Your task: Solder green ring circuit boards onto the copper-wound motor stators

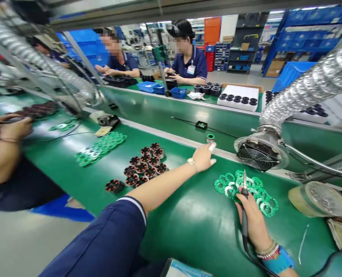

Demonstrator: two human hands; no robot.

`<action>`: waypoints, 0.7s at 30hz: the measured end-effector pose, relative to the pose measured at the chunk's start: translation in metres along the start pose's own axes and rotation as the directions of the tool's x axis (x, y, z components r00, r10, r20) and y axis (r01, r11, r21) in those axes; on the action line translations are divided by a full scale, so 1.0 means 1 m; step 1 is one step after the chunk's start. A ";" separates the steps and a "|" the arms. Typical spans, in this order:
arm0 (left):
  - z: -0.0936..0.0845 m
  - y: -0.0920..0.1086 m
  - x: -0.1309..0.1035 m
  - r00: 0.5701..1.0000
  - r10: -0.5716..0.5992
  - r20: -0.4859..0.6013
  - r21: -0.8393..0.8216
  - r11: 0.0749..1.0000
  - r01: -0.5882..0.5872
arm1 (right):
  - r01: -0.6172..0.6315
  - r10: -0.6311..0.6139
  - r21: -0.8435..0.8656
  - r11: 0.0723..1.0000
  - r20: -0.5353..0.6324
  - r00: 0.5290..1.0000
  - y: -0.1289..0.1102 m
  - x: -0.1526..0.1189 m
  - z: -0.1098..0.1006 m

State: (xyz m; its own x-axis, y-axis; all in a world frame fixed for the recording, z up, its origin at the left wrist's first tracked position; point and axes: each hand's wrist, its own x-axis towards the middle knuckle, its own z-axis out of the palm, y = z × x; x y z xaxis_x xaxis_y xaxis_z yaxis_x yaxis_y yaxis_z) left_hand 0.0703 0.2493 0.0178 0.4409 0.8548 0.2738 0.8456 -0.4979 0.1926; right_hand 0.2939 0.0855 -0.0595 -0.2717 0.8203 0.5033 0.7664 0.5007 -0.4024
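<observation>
My left hand [204, 157] reaches across the bench, with white coverings on its fingertips. Its thumb and forefinger are spread. Just beyond the fingertips, a motor stator [210, 137] with a green ring board on top stands by the bench's back rail; whether they touch I cannot tell. A soldering iron [244, 200] is held in my right hand [253, 219], its metal tip pointing up. That hand is over a loose pile of green ring-shaped circuit boards [264, 196]. Left of my forearm sits a group of copper-wound stators [142, 167].
A fume extractor fan [256, 156] hangs on a silver duct [309, 84] at right. Beside it stands a round container [317, 198]. More green boards [100, 148] lie at left, near another person's hand [13, 129]. Co-workers sit behind the divider [159, 111].
</observation>
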 end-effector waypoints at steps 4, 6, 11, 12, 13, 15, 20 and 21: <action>-0.038 -0.009 -0.099 1.000 -0.023 0.001 0.072 0.997 0.023 | 0.092 -0.091 0.033 0.995 -0.017 0.996 -0.003 0.006 -0.003; -0.051 -0.030 -0.134 0.984 -0.164 -0.063 0.161 0.972 0.172 | 0.126 -0.126 0.043 0.991 0.008 0.992 -0.005 0.008 -0.003; -0.054 -0.074 -0.161 0.942 -0.325 -0.085 0.289 0.897 0.336 | 0.161 -0.174 0.129 0.978 0.093 0.980 -0.027 0.008 -0.005; -0.052 -0.075 -0.161 0.946 -0.317 -0.074 0.276 0.905 0.324 | 0.163 -0.185 0.167 0.972 0.126 0.975 -0.036 0.005 -0.005; -0.050 -0.072 -0.161 0.952 -0.298 -0.066 0.247 0.920 0.305 | 0.161 -0.195 0.208 0.965 0.158 0.968 -0.045 0.001 -0.006; -0.047 -0.057 -0.166 0.980 -0.200 -0.023 0.125 0.972 0.201 | 0.139 -0.201 0.271 0.953 0.214 0.956 -0.064 -0.009 -0.007; -0.044 0.007 -0.202 0.948 0.268 0.170 -0.415 0.892 -0.178 | 0.032 -0.129 0.340 0.940 0.266 0.955 -0.106 -0.029 -0.018; -0.043 0.019 -0.210 0.937 0.302 0.177 -0.467 0.863 -0.190 | 0.008 -0.107 0.357 0.934 0.257 0.960 -0.112 -0.029 -0.020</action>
State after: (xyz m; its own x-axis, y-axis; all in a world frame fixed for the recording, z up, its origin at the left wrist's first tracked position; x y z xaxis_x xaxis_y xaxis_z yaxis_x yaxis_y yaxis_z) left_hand -0.0187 0.0540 0.0046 0.7215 0.6765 0.1476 0.5059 -0.6605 0.5548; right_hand 0.2276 0.0001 -0.0135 -0.4924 0.8056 0.3295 0.5061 0.5730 -0.6446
